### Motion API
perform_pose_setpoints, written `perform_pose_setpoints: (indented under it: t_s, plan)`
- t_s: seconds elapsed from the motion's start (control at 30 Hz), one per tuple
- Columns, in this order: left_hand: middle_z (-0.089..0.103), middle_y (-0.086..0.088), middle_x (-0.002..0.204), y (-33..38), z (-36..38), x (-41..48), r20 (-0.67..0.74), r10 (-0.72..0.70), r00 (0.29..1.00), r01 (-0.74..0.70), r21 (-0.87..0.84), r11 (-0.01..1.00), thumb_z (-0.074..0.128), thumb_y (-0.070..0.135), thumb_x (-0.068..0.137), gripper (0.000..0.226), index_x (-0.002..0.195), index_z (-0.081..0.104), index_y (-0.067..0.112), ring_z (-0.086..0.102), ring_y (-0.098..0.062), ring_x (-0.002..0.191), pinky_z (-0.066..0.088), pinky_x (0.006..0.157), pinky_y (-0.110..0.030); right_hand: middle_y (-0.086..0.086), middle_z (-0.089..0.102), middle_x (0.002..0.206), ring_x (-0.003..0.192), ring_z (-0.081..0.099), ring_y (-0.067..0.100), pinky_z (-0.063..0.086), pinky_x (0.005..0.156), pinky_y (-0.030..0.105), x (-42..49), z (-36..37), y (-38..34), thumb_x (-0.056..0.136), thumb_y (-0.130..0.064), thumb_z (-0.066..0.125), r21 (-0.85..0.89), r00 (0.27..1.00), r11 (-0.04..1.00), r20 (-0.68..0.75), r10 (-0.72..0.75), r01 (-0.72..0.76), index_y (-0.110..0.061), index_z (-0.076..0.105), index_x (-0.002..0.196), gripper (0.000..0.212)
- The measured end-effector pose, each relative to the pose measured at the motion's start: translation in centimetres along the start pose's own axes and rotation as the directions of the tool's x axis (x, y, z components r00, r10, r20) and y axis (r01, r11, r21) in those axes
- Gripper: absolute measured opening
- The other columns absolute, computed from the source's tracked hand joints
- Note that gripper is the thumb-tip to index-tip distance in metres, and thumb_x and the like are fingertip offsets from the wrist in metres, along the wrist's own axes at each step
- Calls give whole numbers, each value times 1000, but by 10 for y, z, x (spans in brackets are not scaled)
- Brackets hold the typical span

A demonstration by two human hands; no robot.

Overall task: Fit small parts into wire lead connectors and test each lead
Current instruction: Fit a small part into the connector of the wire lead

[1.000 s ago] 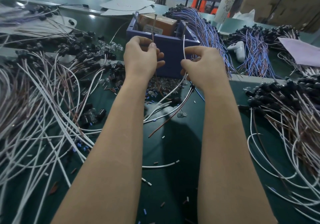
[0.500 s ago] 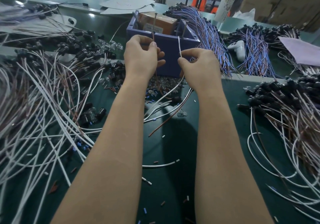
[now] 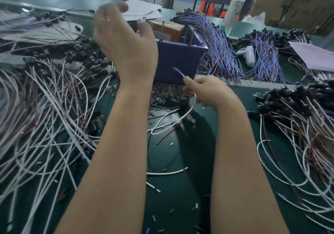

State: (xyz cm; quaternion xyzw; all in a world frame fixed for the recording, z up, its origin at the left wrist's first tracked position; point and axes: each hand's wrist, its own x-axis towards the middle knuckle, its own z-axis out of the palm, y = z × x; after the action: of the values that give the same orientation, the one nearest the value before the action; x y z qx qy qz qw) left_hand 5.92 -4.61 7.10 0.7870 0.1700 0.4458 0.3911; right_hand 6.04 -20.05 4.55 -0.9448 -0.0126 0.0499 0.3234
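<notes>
Heaps of loose white and brown wire leads (image 3: 45, 125) cover the left of the dark green surface (image 3: 180, 188), fanned toward the near edge, with their black plastic connectors (image 3: 81, 56) bunched at the far end, probably as stock waiting to be worked. Just right of them the left hand (image 3: 124, 40) is lifted above the surface in front of the blue plastic bin (image 3: 179, 60). It is smeared by motion; its fingers look curled, and something small and clear glints at the thumb tip, but I cannot tell whether it pinches a part. The bin stands centre-far with a brown cardboard box (image 3: 168, 31) inside it, likely part of the test rig, though that is a guess. At the bin's near foot lies a scatter of small clear parts (image 3: 168, 91), within easy reach of both hands. Lower and to the right, the right hand (image 3: 207, 91) pinches a white wire lead (image 3: 178, 71) between thumb and fingertips, its free end pointing up and left toward the other hand, seemingly presented for fitting, while the rest trails down onto the surface. Further right lie bundles of blue and purple wires (image 3: 220, 49), a white plastic handheld device (image 3: 248, 55), and a second heap of connector-tipped leads (image 3: 298, 111), perhaps the finished ones.
</notes>
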Motion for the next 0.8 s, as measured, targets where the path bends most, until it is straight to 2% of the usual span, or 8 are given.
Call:
perform_pose_setpoints:
  t_s: [0.1,0.17,0.23,0.37,0.53,0.63,0.7,0.8]
  plan:
    - [55,3,111,16,-8,-10,143,185,972,-172,-101,980,49,21,95,22,113,58,13,52,-6,103,34,89,-7,6,58,80,57,43,13,38,47,21,-1,3,3,102,-37,31,139,997,987,17,77,-78,-14,72,89,49]
    - [60,5,95,24,-10,-23,373,308,875,-216,-269,939,50,18,96,18,106,62,9,56,1,80,44,77,-6,3,54,73,55,40,14,35,47,21,1,5,4,99,-28,37,88,994,992,69,80,-86,-17,73,82,41]
    - [66,4,94,24,-5,-36,574,357,737,-213,-303,929,52,21,96,18,105,64,11,61,-5,81,50,80,-15,-1,49,62,54,41,14,35,49,23,1,6,5,95,-23,45,-4,992,998,109,56,-56,-25,67,55,45]
    - [65,-3,107,4,11,-50,788,169,591,-179,-76,981,52,25,94,20,107,63,14,58,-20,100,45,88,-28,-1,47,60,55,42,13,36,50,24,4,12,7,93,-17,49,-121,996,993,90,6,5,-22,51,62,31]
    - [64,-10,113,-21,18,-53,879,-48,474,-196,158,968,57,16,90,18,107,63,14,59,-28,102,48,84,-32,7,59,71,75,58,24,52,81,37,8,24,8,84,-17,68,-109,990,994,131,48,-33,-17,57,66,21]
    - [64,-9,114,-24,18,-51,902,-22,431,-172,106,979,59,24,92,21,110,62,14,59,-25,103,44,83,-29,14,63,75,73,60,25,55,81,44,9,23,12,84,-10,67,80,997,997,73,6,-12,-14,59,66,21]
    - [67,-7,109,-26,15,-45,897,25,441,-142,42,989,57,27,93,22,110,64,14,60,-23,101,45,85,-28,10,63,67,63,60,19,57,70,34,10,18,13,86,-7,66,287,1000,958,10,-20,16,-13,62,68,19]
    - [72,-3,91,-32,8,-38,887,73,455,-54,-54,997,58,27,93,19,99,70,15,65,-17,88,50,80,-30,9,65,68,62,65,18,59,70,28,10,14,7,87,0,63,562,996,823,-6,-89,77,-9,64,73,16]
